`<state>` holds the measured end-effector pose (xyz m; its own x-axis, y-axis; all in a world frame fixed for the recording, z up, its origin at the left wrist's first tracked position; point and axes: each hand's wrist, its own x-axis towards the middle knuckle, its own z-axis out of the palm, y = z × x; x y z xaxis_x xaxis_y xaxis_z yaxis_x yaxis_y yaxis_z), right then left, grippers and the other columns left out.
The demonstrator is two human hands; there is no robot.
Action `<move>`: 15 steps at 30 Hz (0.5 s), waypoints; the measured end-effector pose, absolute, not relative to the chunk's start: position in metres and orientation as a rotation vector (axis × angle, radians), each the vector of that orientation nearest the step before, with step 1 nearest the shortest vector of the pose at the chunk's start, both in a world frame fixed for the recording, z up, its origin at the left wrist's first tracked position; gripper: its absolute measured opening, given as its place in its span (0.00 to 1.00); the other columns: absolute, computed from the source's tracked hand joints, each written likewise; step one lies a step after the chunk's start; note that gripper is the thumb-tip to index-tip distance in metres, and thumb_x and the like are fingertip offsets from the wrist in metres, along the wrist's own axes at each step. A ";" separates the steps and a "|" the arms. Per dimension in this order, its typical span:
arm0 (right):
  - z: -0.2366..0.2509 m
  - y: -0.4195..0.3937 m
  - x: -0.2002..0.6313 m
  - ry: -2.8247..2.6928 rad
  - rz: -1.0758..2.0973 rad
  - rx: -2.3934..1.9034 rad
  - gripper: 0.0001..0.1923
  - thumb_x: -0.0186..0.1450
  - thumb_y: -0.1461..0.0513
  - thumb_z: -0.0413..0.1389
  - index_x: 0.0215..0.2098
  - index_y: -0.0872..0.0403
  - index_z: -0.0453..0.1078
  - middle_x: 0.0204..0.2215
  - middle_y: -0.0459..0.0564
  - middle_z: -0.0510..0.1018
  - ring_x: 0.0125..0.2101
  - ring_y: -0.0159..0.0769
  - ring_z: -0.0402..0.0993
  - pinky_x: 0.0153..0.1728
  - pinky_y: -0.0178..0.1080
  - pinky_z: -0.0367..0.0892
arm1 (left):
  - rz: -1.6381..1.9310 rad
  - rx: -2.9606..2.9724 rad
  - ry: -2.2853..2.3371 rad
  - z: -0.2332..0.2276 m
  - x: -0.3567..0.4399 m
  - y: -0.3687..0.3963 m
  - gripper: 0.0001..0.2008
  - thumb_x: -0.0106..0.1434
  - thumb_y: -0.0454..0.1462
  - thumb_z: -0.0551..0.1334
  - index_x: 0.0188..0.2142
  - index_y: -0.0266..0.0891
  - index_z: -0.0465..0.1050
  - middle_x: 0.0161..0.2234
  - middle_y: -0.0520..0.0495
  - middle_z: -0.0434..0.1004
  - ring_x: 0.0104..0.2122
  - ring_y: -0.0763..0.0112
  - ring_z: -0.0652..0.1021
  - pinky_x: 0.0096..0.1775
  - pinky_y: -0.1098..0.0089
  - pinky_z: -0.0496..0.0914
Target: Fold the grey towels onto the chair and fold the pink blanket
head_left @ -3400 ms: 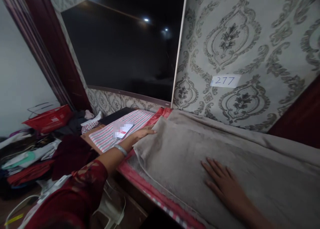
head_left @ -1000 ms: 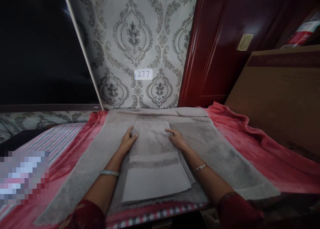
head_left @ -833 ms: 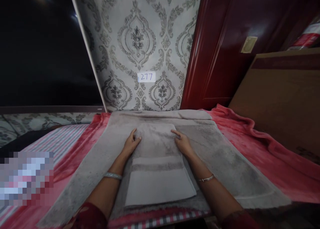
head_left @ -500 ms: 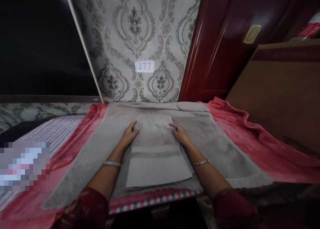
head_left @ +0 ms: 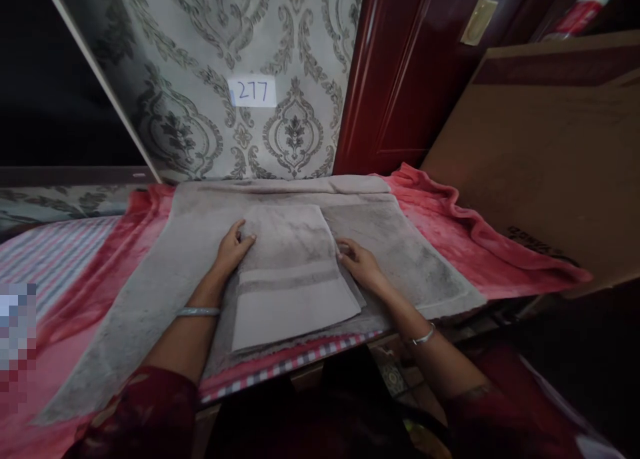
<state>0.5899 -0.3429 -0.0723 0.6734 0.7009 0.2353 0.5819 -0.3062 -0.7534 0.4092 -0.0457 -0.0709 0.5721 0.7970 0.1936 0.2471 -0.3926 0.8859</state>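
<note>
A folded pale grey cloth (head_left: pixel 295 312) with a darker band across it lies on a wide grey fleecy cover (head_left: pixel 420 245). My left hand (head_left: pixel 234 247) rests at its left edge, thumb and forefinger apart, the thumb touching the cloth. At the right edge, my right hand (head_left: pixel 361 264) has its fingers curled, with the cloth's edge between thumb and forefinger. The layers there are slightly spread at the lower right corner.
A pink blanket (head_left: pixel 450 225) and a striped sheet (head_left: pixel 60 245) lie beneath the grey cover. A large cardboard box (head_left: pixel 540 159) stands at the right, and a dark screen (head_left: pixel 50 99) at the left. Behind are patterned wallpaper and a paper marked 277 (head_left: pixel 253 91).
The view has turned to the right and down, so everything sits further left and higher. My right hand has shifted outward and curled its fingers at the cloth's right edge. My left hand stays open.
</note>
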 end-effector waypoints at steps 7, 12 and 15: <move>-0.072 -0.381 0.563 -1.013 0.276 -2.040 0.11 0.62 0.55 0.54 0.27 0.53 0.70 0.23 0.44 0.73 0.27 0.33 0.67 0.29 0.34 0.58 | 0.784 2.071 0.895 -0.065 0.410 -0.051 0.38 0.56 0.46 0.63 0.65 0.34 0.64 0.36 0.45 0.73 0.41 0.57 0.77 0.50 0.59 0.71; -0.068 -0.384 0.558 -1.037 0.353 -2.146 0.14 0.58 0.50 0.60 0.29 0.53 0.72 0.21 0.42 0.71 0.24 0.32 0.65 0.26 0.34 0.55 | 0.771 2.127 0.979 -0.055 0.408 -0.062 0.38 0.56 0.44 0.62 0.64 0.32 0.63 0.33 0.47 0.71 0.36 0.61 0.75 0.45 0.62 0.71; -0.066 -0.383 0.558 -1.030 0.351 -2.195 0.14 0.56 0.52 0.62 0.32 0.53 0.73 0.19 0.41 0.68 0.23 0.32 0.63 0.25 0.34 0.54 | 0.715 2.092 0.958 -0.051 0.401 -0.066 0.38 0.54 0.43 0.67 0.63 0.34 0.64 0.34 0.46 0.73 0.37 0.59 0.76 0.45 0.63 0.72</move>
<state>0.5578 -0.3830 -0.0663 0.6508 0.7582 0.0409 0.5755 -0.4574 -0.6779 0.4006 -0.0663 -0.0507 0.5706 0.8005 0.1834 0.4035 -0.4678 0.7863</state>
